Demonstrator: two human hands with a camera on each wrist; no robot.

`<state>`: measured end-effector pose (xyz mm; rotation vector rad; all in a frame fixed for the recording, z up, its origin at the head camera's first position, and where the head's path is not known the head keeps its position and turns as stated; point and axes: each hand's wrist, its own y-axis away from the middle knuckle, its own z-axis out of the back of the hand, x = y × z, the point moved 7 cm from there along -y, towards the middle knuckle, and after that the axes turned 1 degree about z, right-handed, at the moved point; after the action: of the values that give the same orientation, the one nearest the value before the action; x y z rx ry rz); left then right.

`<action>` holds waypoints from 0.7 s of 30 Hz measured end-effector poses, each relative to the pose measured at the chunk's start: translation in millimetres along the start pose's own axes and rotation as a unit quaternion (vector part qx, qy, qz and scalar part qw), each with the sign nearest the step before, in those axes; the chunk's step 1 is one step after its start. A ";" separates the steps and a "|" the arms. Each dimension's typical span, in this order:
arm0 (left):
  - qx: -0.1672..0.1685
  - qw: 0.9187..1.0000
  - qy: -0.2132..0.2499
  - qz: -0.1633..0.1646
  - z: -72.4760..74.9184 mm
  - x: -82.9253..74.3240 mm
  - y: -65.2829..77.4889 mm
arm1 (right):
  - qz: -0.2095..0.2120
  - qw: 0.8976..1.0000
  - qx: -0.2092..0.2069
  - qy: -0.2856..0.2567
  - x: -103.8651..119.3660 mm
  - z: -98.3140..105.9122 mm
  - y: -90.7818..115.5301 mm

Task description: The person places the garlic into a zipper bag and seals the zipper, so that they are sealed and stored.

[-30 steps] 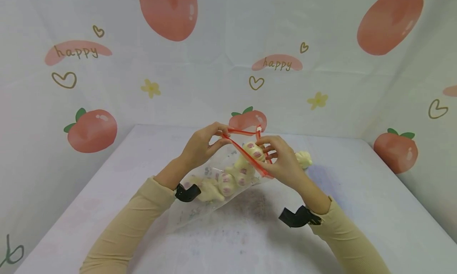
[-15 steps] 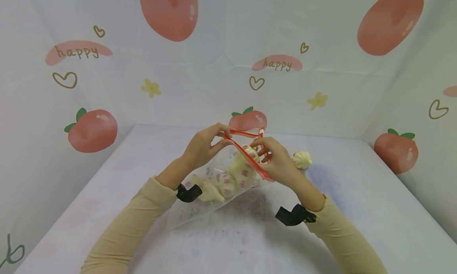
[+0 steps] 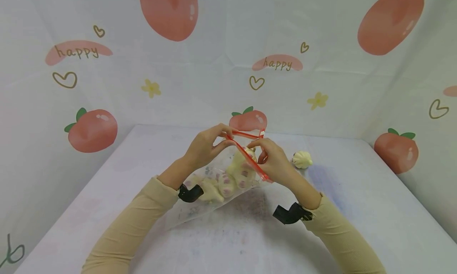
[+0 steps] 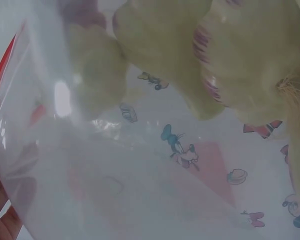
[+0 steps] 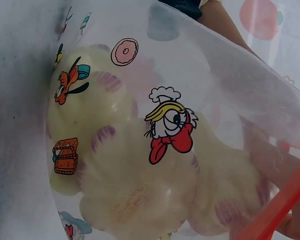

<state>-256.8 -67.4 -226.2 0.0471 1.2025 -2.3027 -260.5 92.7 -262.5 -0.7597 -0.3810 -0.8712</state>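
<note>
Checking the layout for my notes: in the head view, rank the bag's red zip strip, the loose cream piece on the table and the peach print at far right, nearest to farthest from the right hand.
1. Red zip strip: pinched in the right hand.
2. Loose cream piece: on the table just right of that hand, apart from it.
3. Peach print: on the right wall, farthest.

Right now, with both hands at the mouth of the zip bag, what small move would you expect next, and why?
Probably the right hand lets go of the red zip rim and reaches for the pale garlic-like piece lying alone on the table. The left hand pinches the clear bag open, several like pieces are inside, and that one lies outside.
</note>
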 end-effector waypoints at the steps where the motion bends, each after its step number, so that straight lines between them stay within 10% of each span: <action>1: 0.000 1.000 0.000 0.000 -0.1 0.2 -0.3 | -0.001 1.000 -0.001 0.000 -0.3 -0.4 -0.2; 21: -0.008 1.000 0.001 0.007 3.6 -2.5 -2.2 | -0.016 0.999 0.041 -0.033 -3.3 -5.7 3.1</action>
<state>-254.9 -68.0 -221.7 0.0506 1.2164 -2.2825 -259.9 91.6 -269.7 -0.7100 -0.4853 -0.8565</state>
